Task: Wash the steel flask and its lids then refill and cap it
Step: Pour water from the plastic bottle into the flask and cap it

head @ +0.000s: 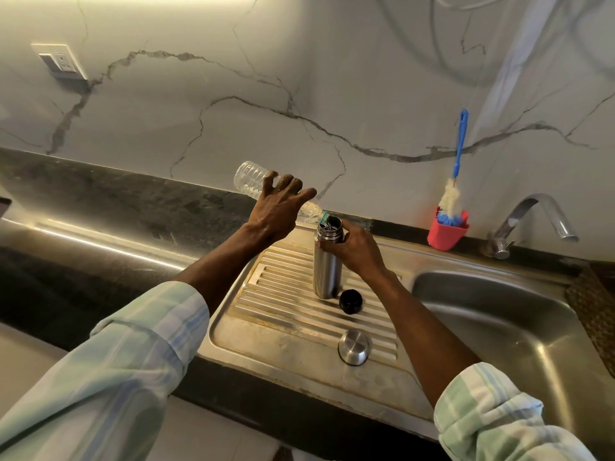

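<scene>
Left fingers (286, 186) curled round tilted plastic bottle (253, 183), right fingers (336, 251) round upright flask (327, 267).

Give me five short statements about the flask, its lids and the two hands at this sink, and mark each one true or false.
1. The left hand holds a clear plastic bottle tipped with its mouth at the open top of the steel flask. True.
2. The flask lies on its side in the sink basin. False: it stands upright on the ribbed drainboard.
3. The right hand grips the flask near its neck. True.
4. The black inner lid is screwed onto the flask. False: it lies on the drainboard beside the flask's base.
5. The steel outer cap rests on the drainboard, nearer the camera than the flask. True.
</scene>
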{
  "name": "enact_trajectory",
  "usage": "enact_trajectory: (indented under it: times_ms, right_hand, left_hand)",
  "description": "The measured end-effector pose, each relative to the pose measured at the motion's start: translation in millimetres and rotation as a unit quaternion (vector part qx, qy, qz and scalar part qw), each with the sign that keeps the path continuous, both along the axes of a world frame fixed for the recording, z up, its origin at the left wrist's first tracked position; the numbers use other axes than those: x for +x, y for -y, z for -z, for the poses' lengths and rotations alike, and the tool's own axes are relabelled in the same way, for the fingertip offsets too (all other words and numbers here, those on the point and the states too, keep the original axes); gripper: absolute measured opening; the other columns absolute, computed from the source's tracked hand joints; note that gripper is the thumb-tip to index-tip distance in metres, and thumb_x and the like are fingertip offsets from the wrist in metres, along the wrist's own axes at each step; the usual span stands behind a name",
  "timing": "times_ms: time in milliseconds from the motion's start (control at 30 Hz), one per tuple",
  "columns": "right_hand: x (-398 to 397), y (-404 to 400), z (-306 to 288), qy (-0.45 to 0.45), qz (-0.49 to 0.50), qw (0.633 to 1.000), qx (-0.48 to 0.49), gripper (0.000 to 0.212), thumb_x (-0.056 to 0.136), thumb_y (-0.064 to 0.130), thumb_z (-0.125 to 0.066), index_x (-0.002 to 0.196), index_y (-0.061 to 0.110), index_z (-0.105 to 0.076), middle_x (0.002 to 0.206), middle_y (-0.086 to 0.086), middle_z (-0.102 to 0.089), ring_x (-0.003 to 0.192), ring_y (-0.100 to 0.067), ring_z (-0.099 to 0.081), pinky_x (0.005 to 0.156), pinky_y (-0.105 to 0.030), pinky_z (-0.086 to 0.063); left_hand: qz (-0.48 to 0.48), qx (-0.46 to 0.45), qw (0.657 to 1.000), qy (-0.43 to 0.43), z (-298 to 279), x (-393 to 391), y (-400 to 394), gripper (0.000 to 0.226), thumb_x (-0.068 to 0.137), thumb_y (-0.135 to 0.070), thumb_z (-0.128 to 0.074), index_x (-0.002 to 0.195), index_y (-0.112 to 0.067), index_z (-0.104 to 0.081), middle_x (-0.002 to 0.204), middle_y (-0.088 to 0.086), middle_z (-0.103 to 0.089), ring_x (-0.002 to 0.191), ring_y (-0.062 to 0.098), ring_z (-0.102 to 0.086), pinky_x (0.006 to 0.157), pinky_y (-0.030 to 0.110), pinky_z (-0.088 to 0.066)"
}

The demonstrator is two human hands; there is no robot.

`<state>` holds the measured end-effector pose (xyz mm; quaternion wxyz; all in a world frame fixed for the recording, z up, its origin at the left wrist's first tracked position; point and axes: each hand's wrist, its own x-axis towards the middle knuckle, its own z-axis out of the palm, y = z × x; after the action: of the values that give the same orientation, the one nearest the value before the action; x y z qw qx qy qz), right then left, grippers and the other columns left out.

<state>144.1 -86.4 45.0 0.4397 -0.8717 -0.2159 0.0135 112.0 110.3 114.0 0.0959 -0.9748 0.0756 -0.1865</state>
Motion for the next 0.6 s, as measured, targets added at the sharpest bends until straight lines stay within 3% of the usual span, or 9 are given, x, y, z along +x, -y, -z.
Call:
enact_trajectory:
  times_ms: [600]
  right_hand:
    - [2,-1,2,-0.013,-0.003,1.0,0.0,0.072,0.075,0.056,-0.075,0.137,0.026,-0.052,0.127,-0.001,-0.066,0.113,-0.021,-0.062,0.091,-0.044,-0.054]
  left_hand:
    - [-0.006,0.064,0.998,0.001,-12,-4,7,0.063,0.086,-0.009,-0.066,0.143,-0.027,-0.043,0.141,0.012,-0.046,0.141,0.034,-0.029,0.117,0.051,0.002]
